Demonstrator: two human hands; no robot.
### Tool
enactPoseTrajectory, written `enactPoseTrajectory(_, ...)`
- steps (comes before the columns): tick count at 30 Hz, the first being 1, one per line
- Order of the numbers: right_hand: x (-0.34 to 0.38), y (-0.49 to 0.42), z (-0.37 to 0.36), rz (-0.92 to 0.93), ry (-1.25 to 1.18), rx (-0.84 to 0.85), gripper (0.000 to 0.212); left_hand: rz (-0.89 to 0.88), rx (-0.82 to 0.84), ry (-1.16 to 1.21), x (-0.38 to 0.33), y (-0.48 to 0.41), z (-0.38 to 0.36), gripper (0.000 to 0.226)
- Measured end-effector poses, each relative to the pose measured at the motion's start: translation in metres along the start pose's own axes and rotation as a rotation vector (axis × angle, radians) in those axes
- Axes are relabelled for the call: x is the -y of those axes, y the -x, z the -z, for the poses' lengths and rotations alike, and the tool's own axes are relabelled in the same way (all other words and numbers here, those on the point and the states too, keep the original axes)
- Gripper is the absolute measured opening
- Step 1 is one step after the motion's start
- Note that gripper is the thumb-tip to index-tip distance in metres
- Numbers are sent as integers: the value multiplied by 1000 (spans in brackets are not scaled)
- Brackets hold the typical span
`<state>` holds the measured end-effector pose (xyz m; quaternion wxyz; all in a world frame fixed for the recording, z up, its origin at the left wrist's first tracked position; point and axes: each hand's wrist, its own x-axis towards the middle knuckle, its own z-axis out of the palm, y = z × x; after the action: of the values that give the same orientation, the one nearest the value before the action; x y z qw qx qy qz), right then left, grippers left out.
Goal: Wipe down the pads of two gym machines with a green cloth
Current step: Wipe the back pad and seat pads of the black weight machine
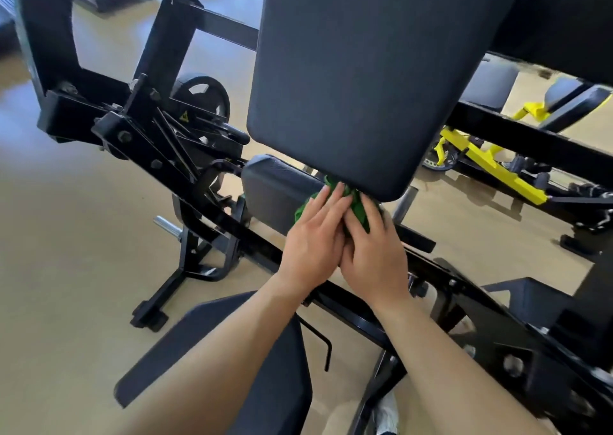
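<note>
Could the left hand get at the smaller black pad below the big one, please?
Probably yes: the left hand rests on the green cloth right beside the smaller pad, with nothing lying between them, though the big pad overhangs part of it.

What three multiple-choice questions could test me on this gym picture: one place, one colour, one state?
1. Where is the green cloth? A) at the lower edge of the big black pad B) on the floor C) in a bucket
2. What colour is the frame of the machine at far right? A) red B) yellow C) blue
3. How are the left hand and right hand? A) both pressing the cloth B) one idle C) both gripping a bar
Answers: A, green shows under the pad; B, its bars are yellow; A, both hands' fingers lie on it.
</note>
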<state>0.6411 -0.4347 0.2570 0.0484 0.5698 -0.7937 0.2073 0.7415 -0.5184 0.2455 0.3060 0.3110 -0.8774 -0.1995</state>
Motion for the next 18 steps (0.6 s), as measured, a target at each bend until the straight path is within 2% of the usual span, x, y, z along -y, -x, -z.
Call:
enactPoseTrajectory(3, 4, 9, -5, -22, -48, 32, 56, -148, -6, -20, 10, 2, 2, 43)
enactPoseTrajectory(8, 36, -12, -2, 23, 149, 188, 70, -220, -2, -129, 57, -12, 16, 41)
enactPoseTrajectory(12, 75, -53, -12, 171, 224, 354, 95, -125, -101, -322, 106, -25, 40, 38)
enactPoseTrajectory(16, 104, -108, -33, 276, 233, 438, 102, 30, -194, -376, 136, -46, 66, 35)
enactPoseTrajectory(18, 115, -126, -40, 337, 237, 463, 100, 185, -170, -379, 153, -51, 73, 31)
